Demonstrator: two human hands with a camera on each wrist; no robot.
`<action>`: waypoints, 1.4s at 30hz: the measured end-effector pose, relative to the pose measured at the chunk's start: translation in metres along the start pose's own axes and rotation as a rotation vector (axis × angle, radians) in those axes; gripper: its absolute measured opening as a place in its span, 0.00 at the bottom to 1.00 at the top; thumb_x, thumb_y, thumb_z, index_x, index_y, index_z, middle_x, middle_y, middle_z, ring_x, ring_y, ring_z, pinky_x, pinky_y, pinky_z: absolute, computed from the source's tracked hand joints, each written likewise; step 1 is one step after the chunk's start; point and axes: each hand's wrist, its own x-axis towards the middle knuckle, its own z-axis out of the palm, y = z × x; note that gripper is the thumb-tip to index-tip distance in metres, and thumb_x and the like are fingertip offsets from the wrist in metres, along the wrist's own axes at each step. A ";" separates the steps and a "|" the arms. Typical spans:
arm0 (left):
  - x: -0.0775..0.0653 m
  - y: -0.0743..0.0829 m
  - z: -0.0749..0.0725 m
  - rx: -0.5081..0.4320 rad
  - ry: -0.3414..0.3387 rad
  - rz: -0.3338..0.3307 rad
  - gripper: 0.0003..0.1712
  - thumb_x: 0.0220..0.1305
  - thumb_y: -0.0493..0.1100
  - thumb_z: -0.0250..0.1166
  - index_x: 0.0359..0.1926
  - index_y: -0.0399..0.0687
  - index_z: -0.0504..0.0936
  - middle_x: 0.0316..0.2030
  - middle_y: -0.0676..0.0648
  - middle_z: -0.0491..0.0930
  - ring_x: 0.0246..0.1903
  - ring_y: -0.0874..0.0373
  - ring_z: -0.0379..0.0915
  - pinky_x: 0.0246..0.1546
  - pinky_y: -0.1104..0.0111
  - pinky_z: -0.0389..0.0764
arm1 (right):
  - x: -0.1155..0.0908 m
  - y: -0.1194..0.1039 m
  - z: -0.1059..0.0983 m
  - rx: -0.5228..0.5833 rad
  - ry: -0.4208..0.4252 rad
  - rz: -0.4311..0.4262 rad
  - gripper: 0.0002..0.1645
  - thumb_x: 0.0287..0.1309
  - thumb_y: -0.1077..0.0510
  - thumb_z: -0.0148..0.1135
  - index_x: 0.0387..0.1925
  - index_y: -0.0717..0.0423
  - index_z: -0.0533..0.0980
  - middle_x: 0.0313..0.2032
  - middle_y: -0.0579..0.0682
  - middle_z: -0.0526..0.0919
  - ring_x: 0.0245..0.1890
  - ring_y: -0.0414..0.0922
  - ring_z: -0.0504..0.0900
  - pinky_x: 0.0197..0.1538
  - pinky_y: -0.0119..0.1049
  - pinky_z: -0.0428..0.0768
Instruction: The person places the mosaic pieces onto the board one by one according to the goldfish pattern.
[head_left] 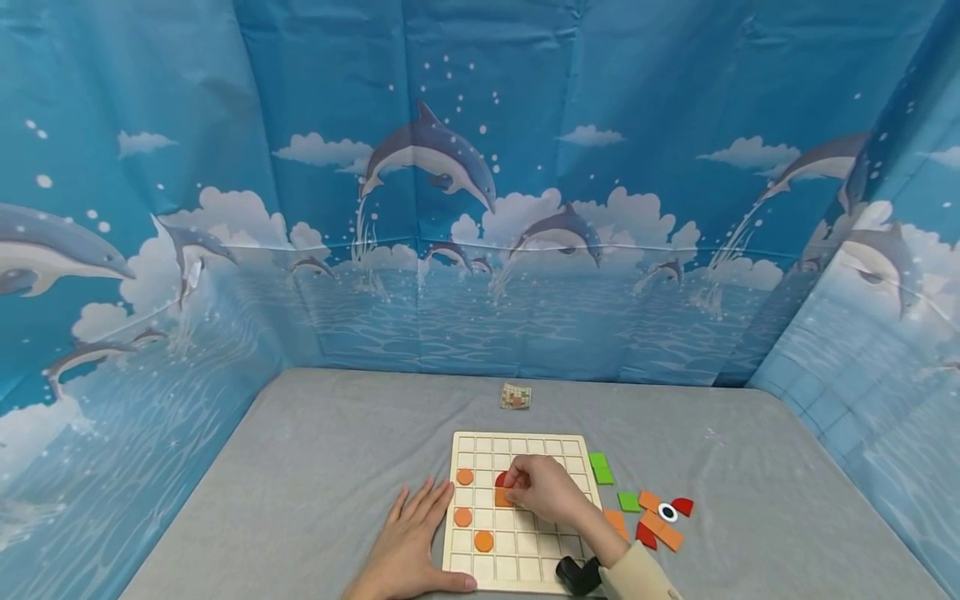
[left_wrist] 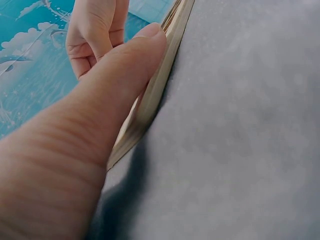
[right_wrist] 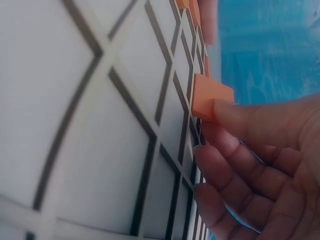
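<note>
My right hand (head_left: pixel 549 493) is over the middle of a pale wooden grid board (head_left: pixel 527 546). Between thumb and fingers it pinches an orange square tile (right_wrist: pixel 206 96), tilted against the grid in the right wrist view. Just beyond this tile is a red curved piece (head_left: pixel 501 479), partly covered by the fingers. Several orange discs (head_left: pixel 483 542) lie in cells toward the board's left side. With fingers spread, my left hand (head_left: pixel 408 537) rests at the left edge, its thumb (left_wrist: pixel 135 57) on the near corner of the frame.
Right of the board lie green tiles (head_left: pixel 628 502), orange tiles (head_left: pixel 662 531), red curved pieces (head_left: pixel 682 506) and a white ring-like eye piece (head_left: pixel 667 512). A small patterned card (head_left: pixel 516 397) is beyond the board on the grey cloth (head_left: pixel 337 450). A dolphin-print curtain (head_left: pixel 480 317) surrounds the table.
</note>
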 end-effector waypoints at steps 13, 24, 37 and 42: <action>0.000 0.000 0.000 0.004 0.002 0.001 0.71 0.36 0.86 0.55 0.74 0.47 0.52 0.71 0.49 0.52 0.71 0.51 0.40 0.66 0.48 0.36 | 0.002 0.003 -0.001 0.031 -0.034 -0.023 0.07 0.51 0.66 0.68 0.27 0.51 0.79 0.24 0.39 0.77 0.22 0.37 0.71 0.27 0.33 0.71; 0.000 0.002 -0.002 -0.010 0.002 -0.003 0.72 0.35 0.86 0.56 0.74 0.46 0.53 0.71 0.48 0.53 0.71 0.50 0.40 0.66 0.48 0.36 | 0.002 0.002 0.002 0.003 -0.015 0.013 0.07 0.50 0.64 0.70 0.25 0.50 0.80 0.24 0.37 0.77 0.22 0.37 0.70 0.27 0.32 0.70; 0.000 0.002 -0.002 0.011 0.007 -0.001 0.72 0.35 0.87 0.55 0.74 0.45 0.53 0.71 0.48 0.53 0.71 0.51 0.40 0.66 0.48 0.36 | 0.003 0.001 0.002 -0.023 -0.018 0.012 0.08 0.49 0.62 0.72 0.25 0.51 0.78 0.21 0.39 0.74 0.21 0.37 0.70 0.26 0.33 0.70; 0.000 0.001 -0.001 0.015 0.012 0.003 0.72 0.35 0.87 0.54 0.74 0.46 0.53 0.71 0.48 0.53 0.71 0.51 0.40 0.66 0.49 0.36 | 0.003 -0.001 0.003 -0.018 -0.021 0.022 0.08 0.48 0.63 0.72 0.25 0.51 0.78 0.21 0.39 0.74 0.21 0.37 0.70 0.26 0.33 0.70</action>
